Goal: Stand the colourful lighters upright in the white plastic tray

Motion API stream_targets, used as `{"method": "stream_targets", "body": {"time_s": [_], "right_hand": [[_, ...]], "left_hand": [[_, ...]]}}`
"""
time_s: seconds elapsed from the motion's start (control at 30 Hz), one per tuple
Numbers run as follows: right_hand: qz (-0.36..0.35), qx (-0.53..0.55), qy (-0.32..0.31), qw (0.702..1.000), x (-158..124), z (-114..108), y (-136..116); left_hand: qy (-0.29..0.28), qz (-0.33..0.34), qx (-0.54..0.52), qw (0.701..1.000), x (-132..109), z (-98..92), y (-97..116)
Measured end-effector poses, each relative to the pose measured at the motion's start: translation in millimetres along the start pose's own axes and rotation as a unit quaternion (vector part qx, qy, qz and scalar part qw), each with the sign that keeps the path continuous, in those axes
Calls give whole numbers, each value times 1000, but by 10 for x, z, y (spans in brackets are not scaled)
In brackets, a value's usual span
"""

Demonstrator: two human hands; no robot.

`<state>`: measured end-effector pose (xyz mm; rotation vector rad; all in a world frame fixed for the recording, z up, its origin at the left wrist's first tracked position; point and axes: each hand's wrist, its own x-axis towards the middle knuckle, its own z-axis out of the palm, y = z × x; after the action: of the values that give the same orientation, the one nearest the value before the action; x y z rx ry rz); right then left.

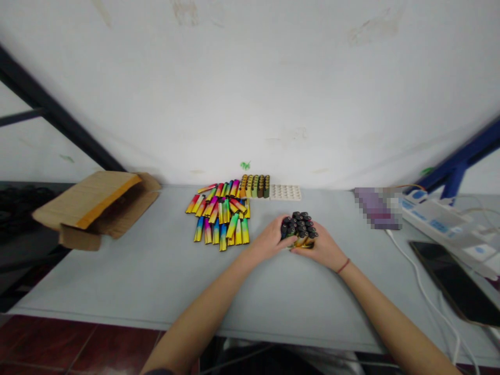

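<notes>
My left hand (269,240) and my right hand (322,248) are closed together around a bunch of lighters (299,225) held upright, their black tops facing up. The bunch stands on the grey table (156,271) just right of centre. To the left lies a loose pile of rainbow-coloured lighters (221,213). Behind it, a white tray (286,192) holds one row of lighters (255,186) at its left end, while the rest of its slots show bare.
An open cardboard box (94,205) lies on its side at the table's left end. At the right are a power strip (441,221) with white cables, a dark phone (457,281) and a blurred purple item (375,208). A white wall stands behind.
</notes>
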<state>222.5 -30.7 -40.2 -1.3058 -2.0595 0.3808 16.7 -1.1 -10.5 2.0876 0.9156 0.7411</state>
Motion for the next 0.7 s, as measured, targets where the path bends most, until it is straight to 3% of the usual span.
{"method": "stream_targets", "body": {"time_s": [0.3, 0.57, 0.7], "right_hand": [[-2, 9, 13, 1000, 2, -2, -11], [-5, 1, 4, 1000, 9, -5, -10], [2, 2, 2, 1000, 7, -10, -20]], "left_hand": [[110, 14, -17, 994, 4, 96, 5], [109, -3, -42, 993, -8, 126, 39], [184, -29, -68, 980, -7, 83, 131]]}}
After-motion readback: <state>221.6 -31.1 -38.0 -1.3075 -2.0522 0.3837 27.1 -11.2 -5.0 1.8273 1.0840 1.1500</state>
